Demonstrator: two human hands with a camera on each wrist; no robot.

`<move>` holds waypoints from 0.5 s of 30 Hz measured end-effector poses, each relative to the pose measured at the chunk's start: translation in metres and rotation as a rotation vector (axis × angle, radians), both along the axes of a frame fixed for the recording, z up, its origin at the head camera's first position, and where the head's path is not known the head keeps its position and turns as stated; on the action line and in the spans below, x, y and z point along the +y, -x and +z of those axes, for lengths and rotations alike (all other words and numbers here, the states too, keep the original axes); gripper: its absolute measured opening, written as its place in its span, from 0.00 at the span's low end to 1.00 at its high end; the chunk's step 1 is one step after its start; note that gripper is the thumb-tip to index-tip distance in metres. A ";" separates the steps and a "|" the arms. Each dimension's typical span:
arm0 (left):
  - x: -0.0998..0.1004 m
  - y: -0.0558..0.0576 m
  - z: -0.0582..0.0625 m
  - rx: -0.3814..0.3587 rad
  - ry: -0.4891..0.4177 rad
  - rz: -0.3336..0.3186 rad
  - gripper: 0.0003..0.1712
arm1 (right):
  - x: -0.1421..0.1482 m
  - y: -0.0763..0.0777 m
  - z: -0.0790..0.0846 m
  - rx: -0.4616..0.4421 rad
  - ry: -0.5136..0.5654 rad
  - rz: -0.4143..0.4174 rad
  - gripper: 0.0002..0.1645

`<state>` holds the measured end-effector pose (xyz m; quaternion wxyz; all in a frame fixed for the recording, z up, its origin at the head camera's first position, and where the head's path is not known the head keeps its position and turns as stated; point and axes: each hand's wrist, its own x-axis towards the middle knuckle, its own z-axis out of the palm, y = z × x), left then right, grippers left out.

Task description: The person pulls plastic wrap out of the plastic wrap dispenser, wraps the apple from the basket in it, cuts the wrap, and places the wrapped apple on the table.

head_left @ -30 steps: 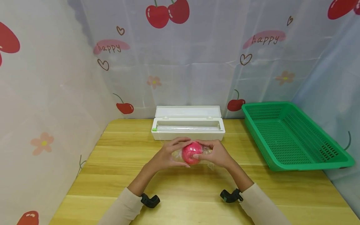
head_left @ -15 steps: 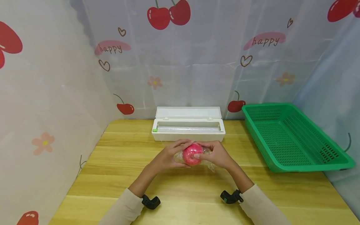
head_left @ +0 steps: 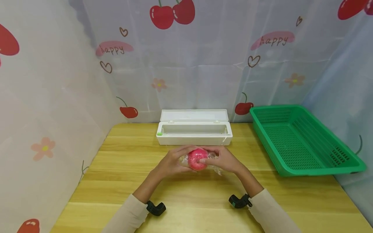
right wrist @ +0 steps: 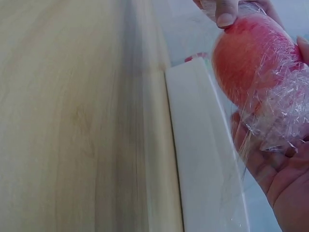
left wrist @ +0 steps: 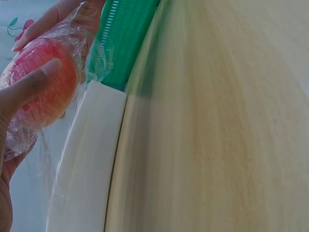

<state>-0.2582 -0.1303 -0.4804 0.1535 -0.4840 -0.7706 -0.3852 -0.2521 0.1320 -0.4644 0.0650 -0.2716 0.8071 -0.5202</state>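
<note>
Between both hands, a pinkish-red apple is held above the table, in front of a white cling film box. My left hand grips its left side, with the thumb across the skin in the left wrist view. From the right, my right hand holds it with the thumb on its near face. Crinkled cling film covers much of the apple and bunches at both sides. A loose end hangs below the right hand. In the right wrist view, thin clear film stretches down past the white box.
The white cling film box stands with its lid raised at the back of the wooden table. A green perforated basket sits at the right. Printed curtains enclose the back and sides.
The apple and both hands stay in nearly the same place, gripping throughout. The pale roll seen inside the box earlier no longer shows there. The loose film beside the right hand has shifted slightly.
</note>
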 end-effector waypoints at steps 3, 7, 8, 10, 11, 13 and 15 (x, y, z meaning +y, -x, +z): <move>-0.001 0.000 -0.001 -0.007 0.003 0.022 0.47 | 0.001 -0.001 0.002 0.064 -0.001 -0.004 0.36; -0.004 0.001 -0.002 -0.023 0.014 0.063 0.50 | 0.000 -0.003 0.002 0.159 0.002 -0.015 0.40; -0.005 0.001 -0.001 -0.034 0.013 0.069 0.51 | 0.000 -0.004 0.002 0.180 -0.003 -0.015 0.42; -0.006 0.002 -0.001 -0.063 0.007 0.079 0.52 | -0.001 -0.004 0.002 0.194 -0.009 -0.017 0.44; -0.006 0.002 -0.001 -0.080 0.001 0.084 0.52 | -0.002 -0.005 0.002 0.196 -0.010 -0.016 0.46; -0.007 0.002 0.000 -0.115 -0.010 0.095 0.51 | -0.003 -0.005 0.001 0.202 -0.017 -0.008 0.48; -0.007 0.002 0.001 -0.144 -0.016 0.110 0.51 | -0.004 -0.005 0.001 0.201 -0.020 -0.004 0.49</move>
